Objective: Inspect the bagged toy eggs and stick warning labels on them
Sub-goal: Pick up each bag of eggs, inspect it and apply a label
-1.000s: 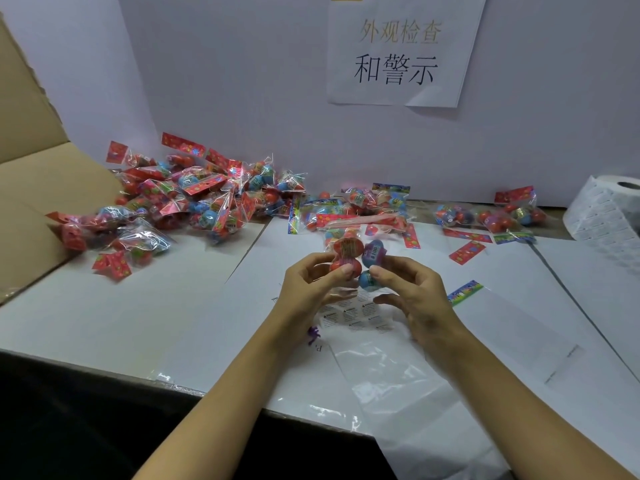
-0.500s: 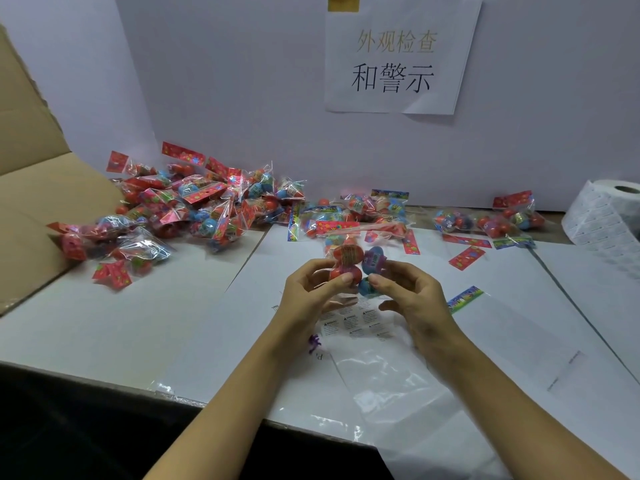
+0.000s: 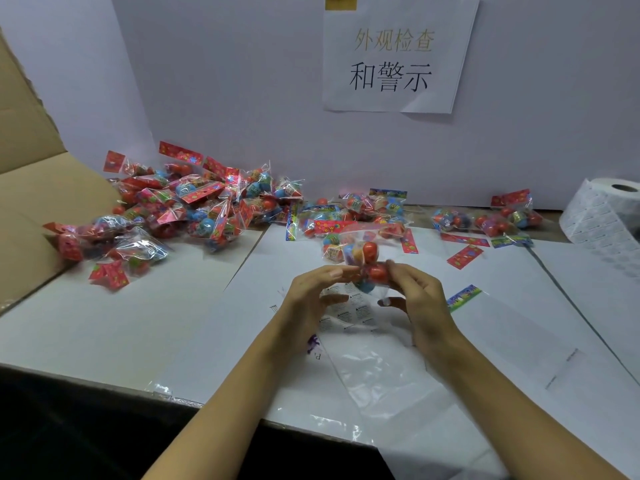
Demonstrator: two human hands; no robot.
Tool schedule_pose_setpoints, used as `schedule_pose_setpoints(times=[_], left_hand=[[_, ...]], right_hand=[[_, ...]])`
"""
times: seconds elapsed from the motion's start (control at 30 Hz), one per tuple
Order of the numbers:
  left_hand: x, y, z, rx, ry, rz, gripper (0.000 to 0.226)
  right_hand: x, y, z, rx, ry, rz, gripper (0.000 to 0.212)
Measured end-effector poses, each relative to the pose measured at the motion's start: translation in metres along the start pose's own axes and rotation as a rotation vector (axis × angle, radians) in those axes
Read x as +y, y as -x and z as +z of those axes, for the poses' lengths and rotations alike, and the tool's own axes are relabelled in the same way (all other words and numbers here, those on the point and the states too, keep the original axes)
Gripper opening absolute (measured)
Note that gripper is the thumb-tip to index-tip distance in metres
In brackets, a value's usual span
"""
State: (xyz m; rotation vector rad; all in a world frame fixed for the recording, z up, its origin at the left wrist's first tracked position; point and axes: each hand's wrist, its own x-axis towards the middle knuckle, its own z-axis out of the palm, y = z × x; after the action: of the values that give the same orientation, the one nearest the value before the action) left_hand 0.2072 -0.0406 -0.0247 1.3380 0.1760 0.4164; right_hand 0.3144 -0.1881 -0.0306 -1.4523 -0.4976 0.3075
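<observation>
bag of toy eggs: held up over the middle of the table, between both hands
left hand: fingertips pinching its left side
right hand: fingers gripping its right side
label sheet: lying flat beneath the hands

Pale lilac-white back wall, evenly lit. Taped to it, a paper sign with printed characters. Below, a table covered in white sheets, dark along its near edge. At left, a brown cardboard flap, leaning.
</observation>
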Motion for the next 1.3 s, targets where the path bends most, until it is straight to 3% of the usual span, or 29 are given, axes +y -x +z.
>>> schedule_pose_setpoints(times=[0.17,0.33,0.53,0.7,0.87,1.03,1.3], left_hand=[[-0.001,0.0,-0.004,-0.019,-0.012,0.067,0.049],[0.0,-0.002,-0.005,0.112,-0.011,0.076,0.035],[-0.002,-0.006,-0.003,0.142,0.071,-0.017,0.062],[-0.006,-0.006,-0.004,0.155,-0.056,-0.037,0.046],[-0.008,-0.005,-0.007,0.141,-0.081,0.003,0.048],[-0.008,-0.005,-0.006,0.135,-0.093,0.004,0.046],[-0.008,-0.006,-0.006,0.117,-0.076,0.021,0.04]], right_hand=[[-0.003,0.004,0.001,-0.038,0.001,-0.069,0.062],[0.001,0.0,0.002,-0.002,-0.033,-0.02,0.03],[-0.002,0.005,0.002,-0.133,-0.086,0.021,0.034],[-0.007,0.01,0.004,-0.207,-0.042,0.039,0.026],[-0.01,0.01,0.007,-0.124,0.01,0.035,0.035],[-0.014,0.011,0.008,-0.107,-0.005,0.035,0.024],[-0.016,0.011,0.009,-0.088,-0.038,0.047,0.026]])
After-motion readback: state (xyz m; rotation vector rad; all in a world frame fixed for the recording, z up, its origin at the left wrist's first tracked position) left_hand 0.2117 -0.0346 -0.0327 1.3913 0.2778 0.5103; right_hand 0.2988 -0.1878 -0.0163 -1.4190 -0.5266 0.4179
